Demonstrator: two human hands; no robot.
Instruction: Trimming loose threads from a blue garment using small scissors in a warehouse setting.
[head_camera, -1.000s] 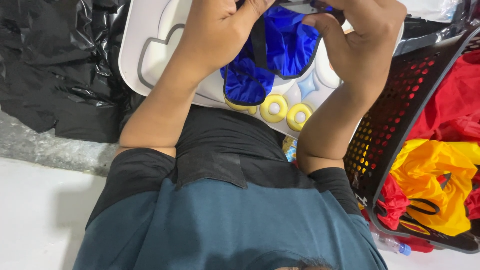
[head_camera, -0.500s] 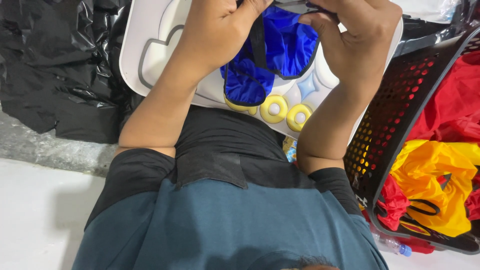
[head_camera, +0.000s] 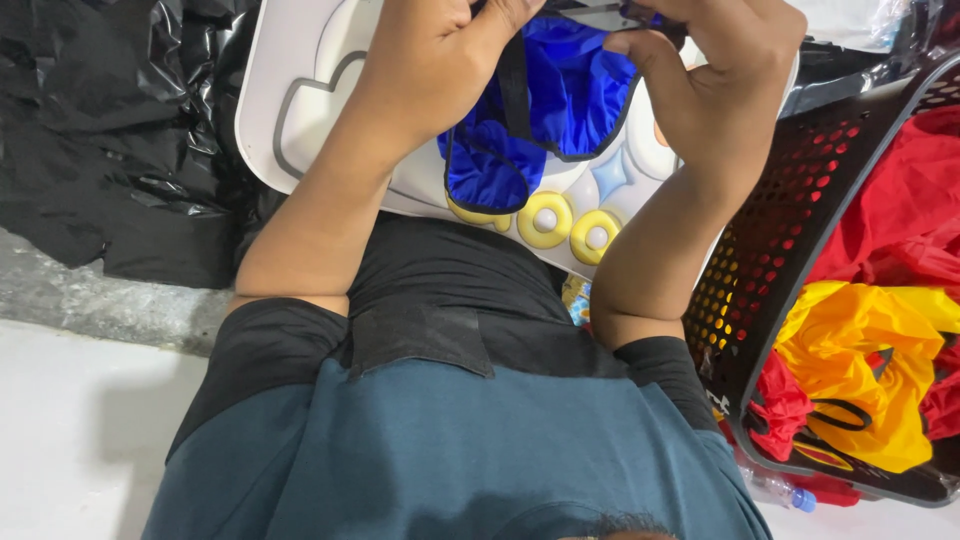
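From my remote seat I saw both hands raised over a white moulded plastic board (head_camera: 300, 100) with yellow rings (head_camera: 545, 218) on its near edge. The shiny blue fabric piece with black edging (head_camera: 580, 90) hung between the hands, just above the board and partly draped on it. The left hand (head_camera: 430, 60) was curled tight, thumb and fingers pinched on the black band at the cloth's upper left. The right hand (head_camera: 730, 70) was also closed, fingers bent over the cloth's top right corner. A small dark thing sat at the frame's top edge, and I could not tell what it was.

I judged the step in hand to be working on the blue piece's upper edge, held taut by both pinches. Any further move called for even tension and fine fingertip work, since the slippery cloth could slide free.

To the right stood a black perforated plastic basket (head_camera: 790, 230) holding red fabric (head_camera: 900, 210) and yellow fabric (head_camera: 860, 360). Crumpled black plastic sheeting (head_camera: 100, 120) lay to the left.
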